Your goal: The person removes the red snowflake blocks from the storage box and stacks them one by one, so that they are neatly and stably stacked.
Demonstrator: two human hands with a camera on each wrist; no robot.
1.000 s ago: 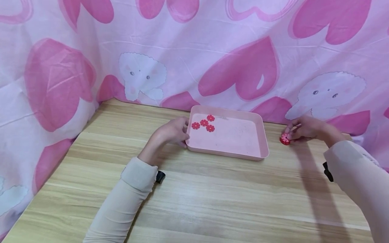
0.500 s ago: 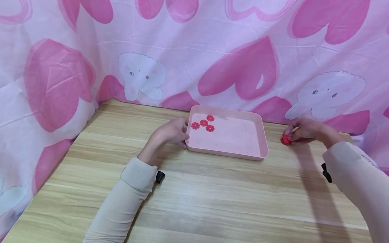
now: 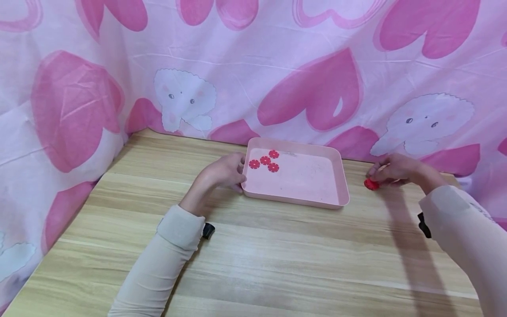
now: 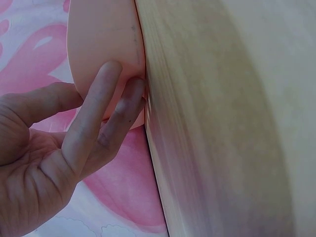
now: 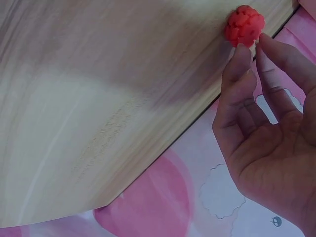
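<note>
Near the back right of the table, my right hand (image 3: 398,169) holds a small red ball of snowflake discs (image 5: 244,25) at its fingertips. Thumb and a finger meet the ball's near side in the right wrist view; the other fingers are loosely bent beneath. A shallow pink tray (image 3: 295,200) stands at the back middle. My left hand (image 3: 225,171) touches the tray's left end, its fingers (image 4: 101,89) fairly straight against the outer wall and rim. Several flat red flower-shaped discs (image 3: 265,160) lie in the tray's left part.
The wooden table (image 3: 253,259) ends at the back against a pink curtain (image 3: 222,57) printed with hearts. The tray stands close to that edge. A dark wrist mount (image 3: 208,231) sits under the left cuff.
My right fingers have shifted slightly on the red ball, which shows a different, more even red side. Left hand, tray and loose discs stay in place.
</note>
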